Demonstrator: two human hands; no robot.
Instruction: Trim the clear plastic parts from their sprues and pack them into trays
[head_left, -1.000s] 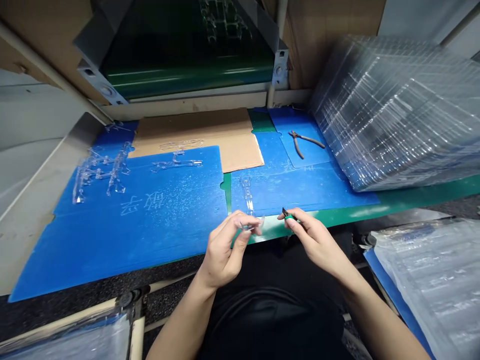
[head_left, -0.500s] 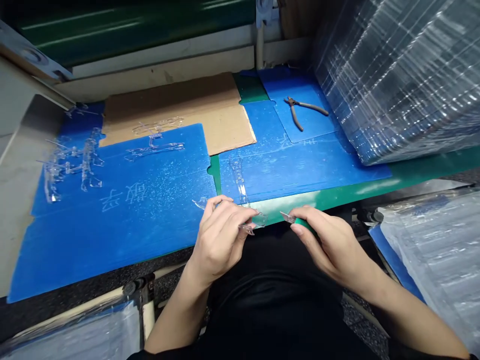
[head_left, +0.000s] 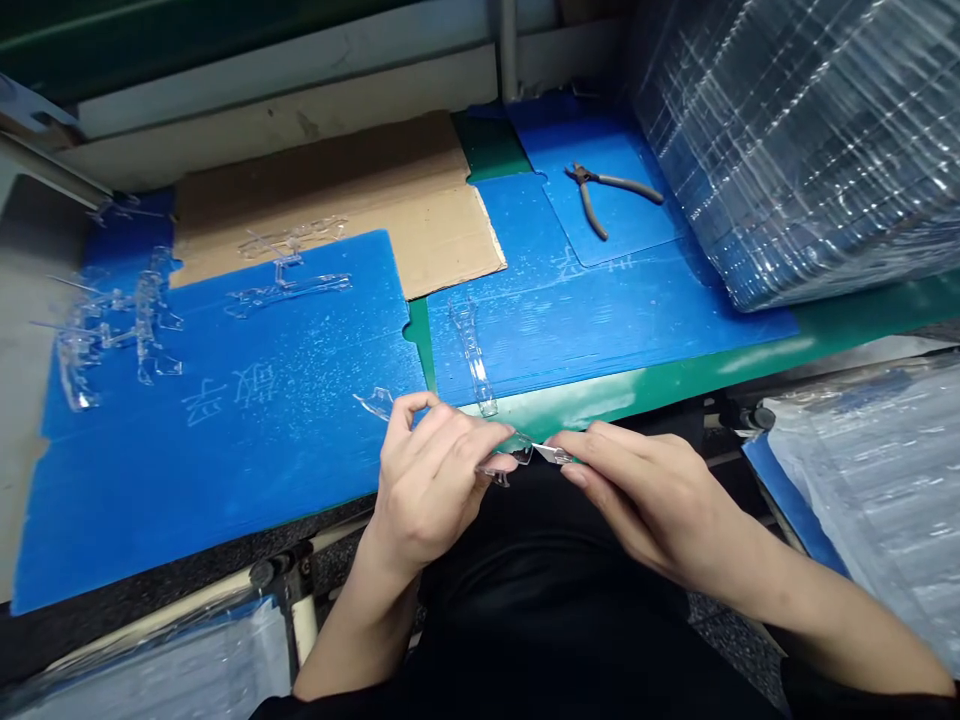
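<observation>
My left hand is closed around a clear plastic part, whose ends stick out on both sides of the fingers. In my right hand is a utility knife with a green handle, mostly covered by the fingers. Its blade points left and its tip is at the right edge of the clear part; whether it touches, I cannot tell. Just beyond my left hand, another clear plastic piece lies on the blue sheet.
Diagonal cutting pliers lie open at the back right. Clear moulded frames lie at the left, with another by the cardboard. A tall stack of clear trays stands right; wrapped goods are below it.
The view has tipped down toward the table. My right hand has brought the knife left, up to the clear part. My left hand has turned the part, so more of it shows.
</observation>
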